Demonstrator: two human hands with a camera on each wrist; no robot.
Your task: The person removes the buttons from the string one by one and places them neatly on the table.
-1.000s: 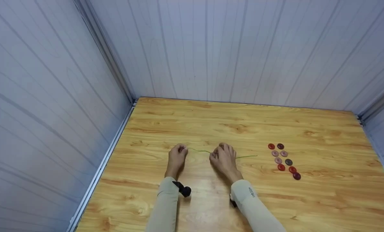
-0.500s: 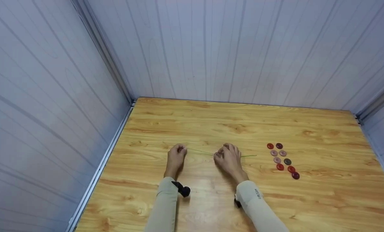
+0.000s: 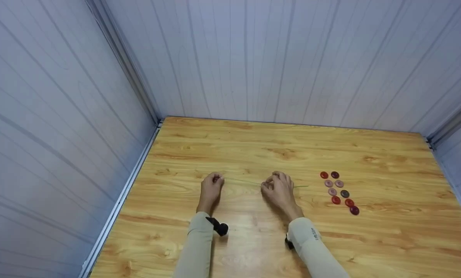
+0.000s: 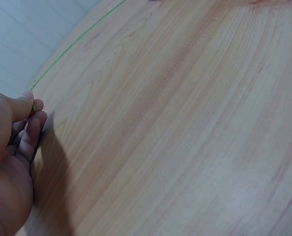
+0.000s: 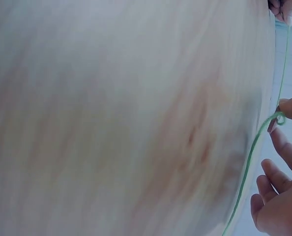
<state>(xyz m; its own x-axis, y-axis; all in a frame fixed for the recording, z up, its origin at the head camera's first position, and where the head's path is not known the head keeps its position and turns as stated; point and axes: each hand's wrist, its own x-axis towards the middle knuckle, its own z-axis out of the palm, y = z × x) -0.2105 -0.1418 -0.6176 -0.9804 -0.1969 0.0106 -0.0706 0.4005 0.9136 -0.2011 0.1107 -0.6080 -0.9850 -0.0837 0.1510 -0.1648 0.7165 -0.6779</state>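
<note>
A thin green string (image 4: 80, 36) runs between the two hands. My left hand (image 3: 211, 189) pinches one end between thumb and fingertips, and a bit of green shows at the pinch in the left wrist view. My right hand (image 3: 280, 191) pinches a small brownish button (image 5: 273, 125), seen nearly edge-on, between thumb and index finger. Green string makes a small loop at this button, and a loose tail (image 5: 244, 179) trails away from it. The other fingers of the right hand are loosely bent. The span between the hands looks straight.
Several round buttons lie right of the right hand on the wooden table (image 3: 230, 146), among them a red button (image 3: 324, 175), a pink button (image 3: 329, 183), a grey button (image 3: 344, 193) and a maroon button (image 3: 354, 210). Pale panelled walls (image 3: 222, 58) enclose the table.
My right hand has moved to the right, away from the left hand. The string between them has lengthened and straightened, and the tail beyond the right hand is shorter. The left hand has barely moved.
</note>
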